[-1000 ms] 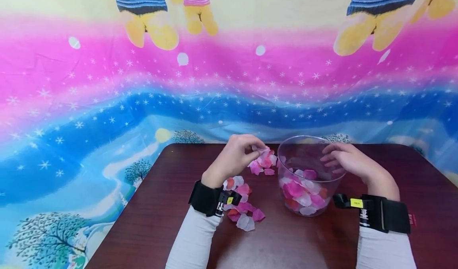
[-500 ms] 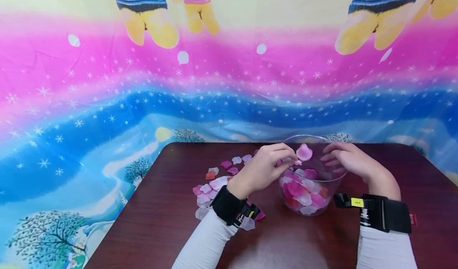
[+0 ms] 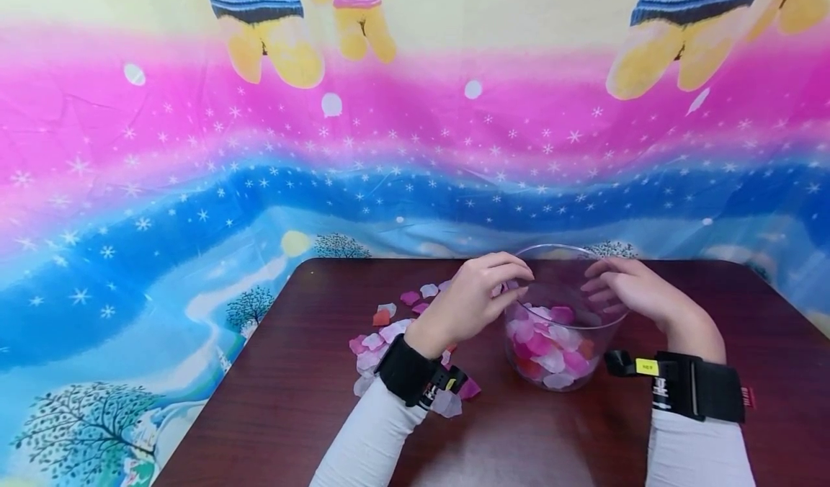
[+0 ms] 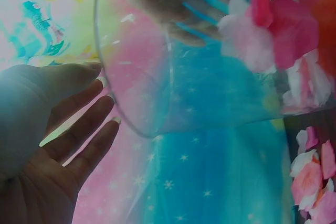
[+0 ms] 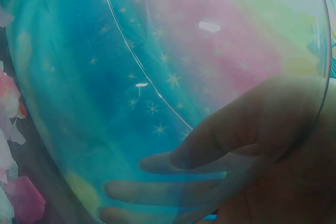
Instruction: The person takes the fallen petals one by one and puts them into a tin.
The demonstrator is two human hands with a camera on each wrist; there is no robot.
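A clear plastic bucket [image 3: 599, 343] stands on the table, partly filled with pink, white and red artificial petals [image 3: 551, 346]. My left hand [image 3: 476, 300] is at the left side of its rim, with nothing held. In the left wrist view the fingers [image 4: 94, 114] are loosely extended beside the rim, the thumb apart from them. At the bucket's right side is my right hand [image 3: 638, 292], its fingers fairly straight and spread. The right wrist view shows that hand [image 5: 247, 135] through the clear wall; whether it touches the plastic I cannot tell.
More loose petals [image 3: 372, 357] lie left of the bucket, partly hidden under my left forearm. The dark red-brown table [image 3: 272, 400] has rounded back corners. Behind it hangs a colourful printed cloth [image 3: 415, 134]. Both wrists wear black camera straps [image 3: 700, 390].
My left hand moved right from the back petals to the bucket's rim. The pink petal seen at its fingers half a second ago dropped into the bucket. My right hand stayed in place.
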